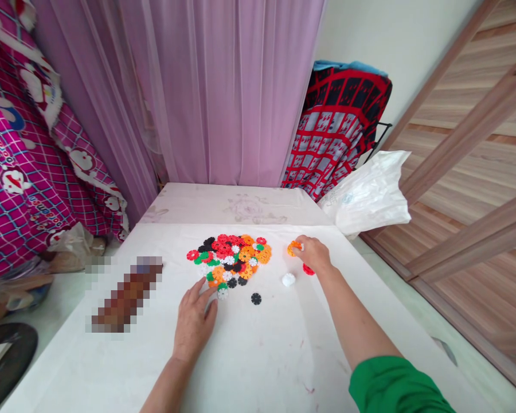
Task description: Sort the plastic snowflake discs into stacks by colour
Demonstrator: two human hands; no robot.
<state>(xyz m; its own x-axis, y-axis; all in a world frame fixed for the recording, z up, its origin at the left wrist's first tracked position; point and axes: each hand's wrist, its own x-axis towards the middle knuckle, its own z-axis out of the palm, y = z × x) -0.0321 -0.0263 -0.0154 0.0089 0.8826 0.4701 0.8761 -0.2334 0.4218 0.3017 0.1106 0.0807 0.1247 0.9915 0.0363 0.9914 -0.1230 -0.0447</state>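
A mixed pile of notched plastic snowflake discs (227, 252) in red, orange, black, green and white lies on the white tabletop. At its near left edge rests my left hand (196, 316), fingers apart, the fingertips by an orange and a green disc. To the right of the pile, my right hand (313, 252) pinches an orange snowflake disc (293, 248); whether it is one disc or a stack I cannot tell. Partly under that wrist sits a red disc (308, 269). Nearer me are a white disc group (288, 279) and a lone black disc (256, 299).
A pixelated brown object (126, 295) lies on the table's left side. Beyond the far edge hangs a purple curtain (227, 92). A white plastic bag (367, 192) stands at the far right corner, beside wooden doors (468, 143).
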